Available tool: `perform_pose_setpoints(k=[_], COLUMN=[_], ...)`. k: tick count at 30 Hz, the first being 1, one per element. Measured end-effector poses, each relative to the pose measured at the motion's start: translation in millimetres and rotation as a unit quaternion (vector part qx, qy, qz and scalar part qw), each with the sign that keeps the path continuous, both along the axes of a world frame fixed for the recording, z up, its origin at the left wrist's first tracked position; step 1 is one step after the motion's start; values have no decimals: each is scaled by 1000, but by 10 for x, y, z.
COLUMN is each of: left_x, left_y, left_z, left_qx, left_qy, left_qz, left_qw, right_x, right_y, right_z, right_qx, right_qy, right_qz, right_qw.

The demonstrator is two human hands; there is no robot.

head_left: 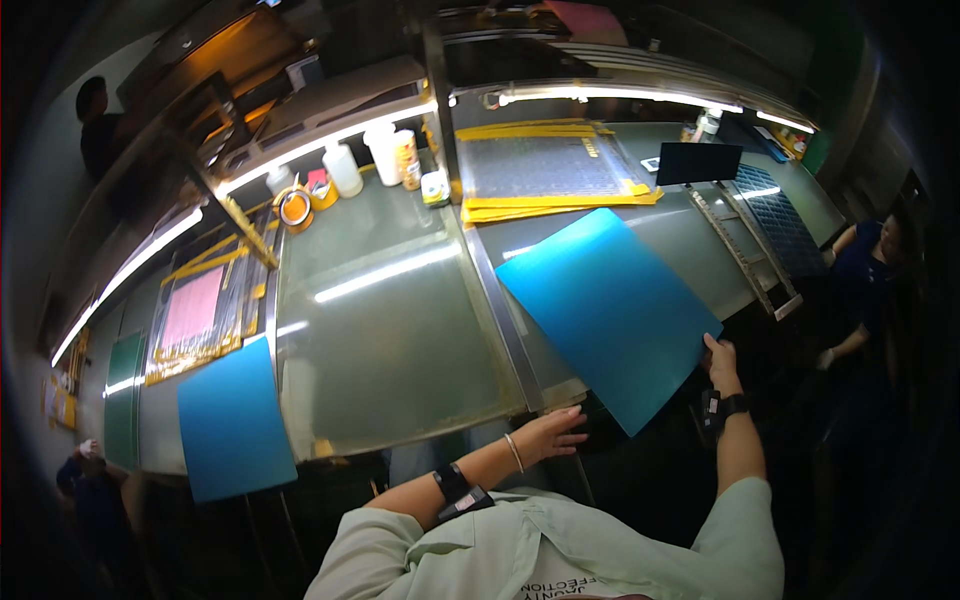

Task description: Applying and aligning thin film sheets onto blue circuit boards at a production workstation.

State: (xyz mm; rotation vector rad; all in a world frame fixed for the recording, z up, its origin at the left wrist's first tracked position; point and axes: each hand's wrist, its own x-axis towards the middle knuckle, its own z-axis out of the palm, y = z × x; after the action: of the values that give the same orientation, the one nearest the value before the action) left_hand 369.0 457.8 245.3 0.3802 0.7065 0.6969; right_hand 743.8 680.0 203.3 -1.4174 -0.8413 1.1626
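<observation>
A blue rectangular sheet (pixel 610 310) is tilted over the right part of the glass-topped table, its near corner jutting past the front edge. My right hand (pixel 722 362) grips its right corner, thumb on the upper face and the other fingers partly hidden. My left hand (pixel 550 434) holds nothing; its fingers are spread, just left of the sheet's near corner and apart from it, by the table's front edge. Another blue sheet (pixel 238 420) lies at the left on the table, overhanging the front edge.
Clear sheets with yellow tape edges (pixel 545 170) lie at the back. Bottles (pixel 342 168) and tape rolls (pixel 294 208) stand at the back left. A metal rack (pixel 735 240) and a dark gridded panel (pixel 780 220) are at the right. Co-workers are at the right (pixel 872 265) and far left (pixel 95 500).
</observation>
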Motion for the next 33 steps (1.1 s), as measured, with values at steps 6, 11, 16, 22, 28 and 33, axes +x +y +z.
perform_pose_setpoints(k=[6, 11, 16, 22, 28, 33], left_x=[-276, -546, -1035, -1838, -1756, -1156], left_y=[-199, -485, -824, -2147, -4820, -5991], left_z=[-42, 206, 556, 824, 1230, 1281], left_qx=[9, 63, 50, 191, -101, -156], left_qy=[9, 55, 80, 39, 500, 594], left_qz=[63, 114, 389, 684, 812, 789], left_qw=[998, 990, 917, 703, 285, 12], right_x=[-884, -1264, -2074, -3593, -4180, -4099], right_y=[-769, -1490, -1719, -2055, -2374, -2055], right_z=[252, 340, 382, 503, 969, 716], right_qx=[-131, -55, -25, 51, 96, 77], right_qy=[153, 264, 273, 142, 29, -131], right_qz=[171, 237, 371, 635, 717, 649], right_qw=[964, 933, 887, 758, 690, 746])
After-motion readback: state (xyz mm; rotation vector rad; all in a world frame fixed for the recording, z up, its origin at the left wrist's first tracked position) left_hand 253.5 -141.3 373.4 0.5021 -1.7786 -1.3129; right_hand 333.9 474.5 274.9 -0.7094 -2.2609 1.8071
